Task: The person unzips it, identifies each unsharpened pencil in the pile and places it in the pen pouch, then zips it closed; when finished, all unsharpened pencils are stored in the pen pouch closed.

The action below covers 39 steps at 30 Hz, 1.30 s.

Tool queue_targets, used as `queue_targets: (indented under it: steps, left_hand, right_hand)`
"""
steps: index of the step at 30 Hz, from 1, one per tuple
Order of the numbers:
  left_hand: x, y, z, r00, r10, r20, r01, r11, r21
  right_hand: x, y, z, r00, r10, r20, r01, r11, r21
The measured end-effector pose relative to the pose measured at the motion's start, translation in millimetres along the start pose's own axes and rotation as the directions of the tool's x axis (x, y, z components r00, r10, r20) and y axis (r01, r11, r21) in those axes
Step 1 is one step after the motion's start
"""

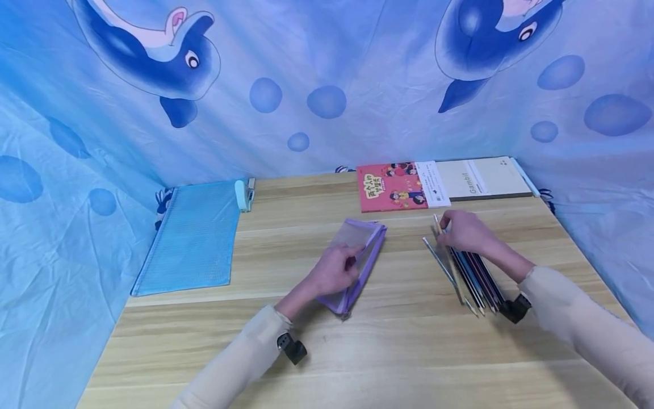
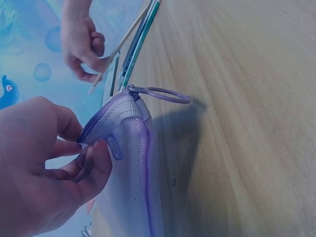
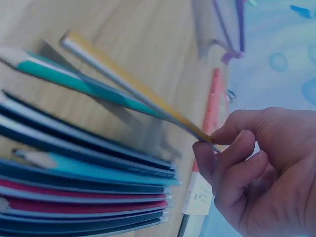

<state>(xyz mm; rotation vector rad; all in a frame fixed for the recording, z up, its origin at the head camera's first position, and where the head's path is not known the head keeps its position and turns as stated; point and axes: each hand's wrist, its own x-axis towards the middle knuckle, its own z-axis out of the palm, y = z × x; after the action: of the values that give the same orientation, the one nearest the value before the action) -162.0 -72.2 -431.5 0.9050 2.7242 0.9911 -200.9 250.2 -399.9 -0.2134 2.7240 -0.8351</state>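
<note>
My left hand (image 1: 337,270) pinches the open edge of a purple-trimmed mesh pencil pouch (image 1: 353,230). In the left wrist view, the thumb and finger hold that edge beside a small label, and a ring-shaped zipper pull (image 2: 168,95) hangs at the pouch's corner. On the right, my right hand (image 1: 466,230) pinches a yellow pencil (image 3: 133,84) near one end between thumb and finger. A teal pencil (image 3: 79,81) lies slantwise under the yellow one. Beside them several dark, blue and red pencils (image 3: 89,192) lie in a row on the table.
A blue mesh zip folder (image 1: 194,238) lies at the left, with a light-blue stapler (image 1: 241,196) at its upper right corner. Along the back edge are a pink book (image 1: 375,190) and a pale notebook (image 1: 495,176). Behind the wooden table (image 1: 409,363) hangs a dolphin-printed curtain (image 1: 357,45).
</note>
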Motion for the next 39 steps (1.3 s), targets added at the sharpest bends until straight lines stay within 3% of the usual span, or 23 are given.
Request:
queue_targets:
  steps: [4,11,16,21,30,36,39]
  left_hand:
    - [0.9,1.3,0.3,1.000,-0.013,-0.013,0.013,1.000,-0.008]
    - [1.9,3.2,0.2,0.998,-0.013,-0.055,0.012,0.999,-0.031]
    - [3.0,5.3,-0.3,0.997,-0.026,-0.069,0.024,0.999,-0.043]
    - [4.6,6.3,0.4,0.996,-0.022,-0.086,0.018,0.999,-0.048]
    - [7.1,6.7,3.2,0.992,0.010,-0.123,-0.014,0.999,-0.036]
    - [7.2,7.7,2.8,0.994,-0.021,-0.111,0.013,0.997,-0.074]
    - [7.5,7.9,2.4,0.994,-0.025,-0.107,0.015,0.996,-0.089]
  right_hand:
    - [-0.8,-7,-1,0.999,0.035,0.024,-0.038,0.980,0.195]
    - [3.4,-26,13,0.993,0.071,0.090,-0.106,0.872,0.478]
    - [10.3,-41,27,0.992,0.108,0.071,-0.129,0.800,0.587]
    - [16.4,-56,41,0.993,0.108,0.048,-0.113,0.747,0.655]
    - [22.9,-72,62,0.995,0.089,0.048,-0.096,0.690,0.717]
    - [23.4,-79,71,0.993,0.092,0.076,-0.118,0.674,0.730]
    - [23.6,-82,76,0.992,0.094,0.080,-0.122,0.679,0.724]
